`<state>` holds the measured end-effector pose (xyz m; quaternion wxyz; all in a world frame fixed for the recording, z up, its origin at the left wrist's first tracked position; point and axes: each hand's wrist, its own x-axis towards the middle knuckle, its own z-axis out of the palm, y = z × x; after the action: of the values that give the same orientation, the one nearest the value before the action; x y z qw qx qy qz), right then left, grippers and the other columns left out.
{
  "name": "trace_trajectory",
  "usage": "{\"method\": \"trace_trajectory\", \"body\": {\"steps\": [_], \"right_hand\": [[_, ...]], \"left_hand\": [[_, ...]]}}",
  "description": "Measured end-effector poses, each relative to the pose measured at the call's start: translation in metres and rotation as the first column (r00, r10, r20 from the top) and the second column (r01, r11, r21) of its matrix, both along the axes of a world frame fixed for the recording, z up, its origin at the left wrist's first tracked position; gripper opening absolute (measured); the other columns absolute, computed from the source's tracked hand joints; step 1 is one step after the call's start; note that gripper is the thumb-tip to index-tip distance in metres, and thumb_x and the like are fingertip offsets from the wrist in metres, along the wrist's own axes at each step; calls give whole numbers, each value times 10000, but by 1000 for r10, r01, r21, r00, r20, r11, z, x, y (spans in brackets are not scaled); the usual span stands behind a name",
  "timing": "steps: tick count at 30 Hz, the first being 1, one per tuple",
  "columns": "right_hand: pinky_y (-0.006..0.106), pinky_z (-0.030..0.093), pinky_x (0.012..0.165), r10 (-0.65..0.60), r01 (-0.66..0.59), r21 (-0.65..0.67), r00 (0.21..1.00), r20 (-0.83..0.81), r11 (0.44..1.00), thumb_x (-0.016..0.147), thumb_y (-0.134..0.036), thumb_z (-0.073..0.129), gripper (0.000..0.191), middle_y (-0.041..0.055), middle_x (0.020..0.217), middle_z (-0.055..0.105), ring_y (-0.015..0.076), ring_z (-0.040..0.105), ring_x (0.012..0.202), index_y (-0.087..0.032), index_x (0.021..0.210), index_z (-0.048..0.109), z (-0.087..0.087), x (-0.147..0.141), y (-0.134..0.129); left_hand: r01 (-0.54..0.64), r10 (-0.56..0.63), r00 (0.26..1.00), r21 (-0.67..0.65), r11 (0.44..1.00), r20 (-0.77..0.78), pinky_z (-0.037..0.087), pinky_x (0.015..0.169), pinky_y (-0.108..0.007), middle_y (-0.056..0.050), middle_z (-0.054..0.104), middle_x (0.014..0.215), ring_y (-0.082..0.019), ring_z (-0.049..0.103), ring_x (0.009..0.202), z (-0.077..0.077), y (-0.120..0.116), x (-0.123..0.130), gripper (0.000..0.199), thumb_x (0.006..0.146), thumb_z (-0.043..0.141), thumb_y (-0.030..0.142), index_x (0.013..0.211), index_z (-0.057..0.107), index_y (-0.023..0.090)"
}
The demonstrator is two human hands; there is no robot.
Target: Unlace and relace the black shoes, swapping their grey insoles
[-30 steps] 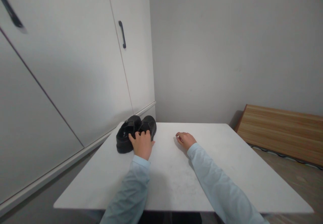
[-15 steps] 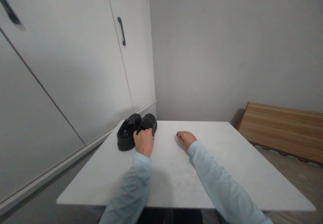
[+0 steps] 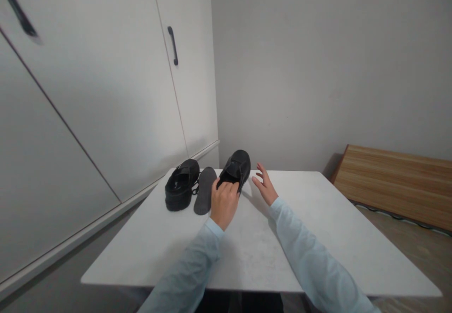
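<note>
Two bare hands reach over the white desk. The left hand grasps the rear of a low-cut black shoe, its fingers curled over the opening at the heel; the thumb is hard to make out. The right hand is released, fingers spread, just to the right of that shoe and apart from it.

The grasped shoe is near the far edge of the desk, toe pointing away. It looks tilted and partly raised, though whether any of the sole touches the desk cannot be told. With the weight hanging forward of the heel, a firm pinch well down the heel wall would likely stop the toe from dipping, and a light grip on the rim alone might let the shoe twist. The free palm is well placed to steady the toe or the side, ideally without squashing the upper.

Just left of the left hand, a dark grey insole lies lengthwise on the desk. Beside it is a thin black cord, which fingers could easily snag. Past these, toward the far left corner, sits the second black shoe, upright; a low sweep leftward would risk nudging the insole into it.
</note>
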<state>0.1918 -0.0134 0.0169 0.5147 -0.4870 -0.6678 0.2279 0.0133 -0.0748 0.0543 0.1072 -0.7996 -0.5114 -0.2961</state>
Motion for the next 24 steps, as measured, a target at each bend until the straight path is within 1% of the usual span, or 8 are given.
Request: {"method": "trace_trajectory", "body": {"steps": [3, 4, 6, 11, 15, 17, 20, 24], "right_hand": [[419, 331, 1050, 59, -62, 48, 997, 43, 997, 851, -510, 443, 660, 115, 1464, 305, 232, 330, 1321, -229, 1412, 239, -4, 1, 4], [431, 279, 1083, 67, -72, 55, 994, 82, 996, 840, -509, 464, 654, 116, 1452, 331, 236, 314, 1330, -221, 1398, 281, -6, 2, 5], [441, 242, 1099, 73, -80, 42, 986, 147, 996, 815, -490, 510, 634, 127, 1414, 383, 250, 328, 1319, -203, 1359, 359, -10, 4, 7], [435, 311, 1049, 114, -118, 8, 969, 220, 993, 751, -301, 556, 549, 130, 1286, 489, 253, 435, 1219, -182, 1275, 446, -16, 9, 12], [436, 358, 1008, 192, -191, -25, 955, 227, 981, 696, -190, 509, 543, 108, 1265, 490, 250, 440, 1205, -197, 1238, 468, -14, 14, 13], [443, 350, 1013, 197, -200, -15, 950, 241, 980, 677, -173, 498, 534, 104, 1241, 501, 253, 448, 1188, -193, 1211, 487, -13, 16, 13], [450, 327, 1029, 169, -181, 18, 945, 279, 983, 663, -170, 499, 511, 98, 1206, 518, 256, 461, 1165, -192, 1173, 517, -11, 16, 13], [446, 350, 1007, 130, -144, 24, 943, 307, 989, 668, -175, 504, 491, 100, 1177, 530, 257, 476, 1138, -190, 1159, 525, -10, 14, 13]], "left_hand": [[97, -98, 995, -39, 995, -25, 291, 977, -399, -49, 650, 870, -192, 576, 873, -9, -5, 14, 186, 852, 485, 201, 1004, 590, 187], [115, -116, 993, -48, 992, -28, 315, 942, -394, -53, 649, 865, -190, 581, 855, -11, -7, 18, 181, 856, 477, 206, 997, 590, 185], [134, -136, 990, -55, 990, -34, 348, 869, -391, -65, 650, 874, -192, 589, 834, -16, -8, 23, 193, 867, 457, 213, 1005, 587, 180], [207, -207, 978, -6, 978, -40, 402, 782, -380, -63, 665, 795, -194, 611, 772, -20, -7, 25, 206, 885, 431, 248, 956, 609, 173], [390, -392, 919, 57, 919, 35, 462, 722, -321, -50, 684, 782, -175, 631, 730, -17, -7, 22, 241, 872, 468, 342, 972, 619, 182], [448, -453, 888, 68, 891, 83, 479, 698, -292, -45, 691, 790, -165, 641, 725, -15, -8, 20, 246, 876, 464, 345, 968, 624, 182], [453, -453, 870, 45, 890, 193, 491, 691, -260, -32, 700, 789, -148, 656, 723, -12, -9, 17, 264, 908, 411, 327, 977, 622, 185], [404, -369, 857, -23, 915, 361, 491, 709, -236, -17, 710, 811, -132, 666, 757, -8, -5, 11, 256, 925, 380, 309, 1012, 595, 199]]}}
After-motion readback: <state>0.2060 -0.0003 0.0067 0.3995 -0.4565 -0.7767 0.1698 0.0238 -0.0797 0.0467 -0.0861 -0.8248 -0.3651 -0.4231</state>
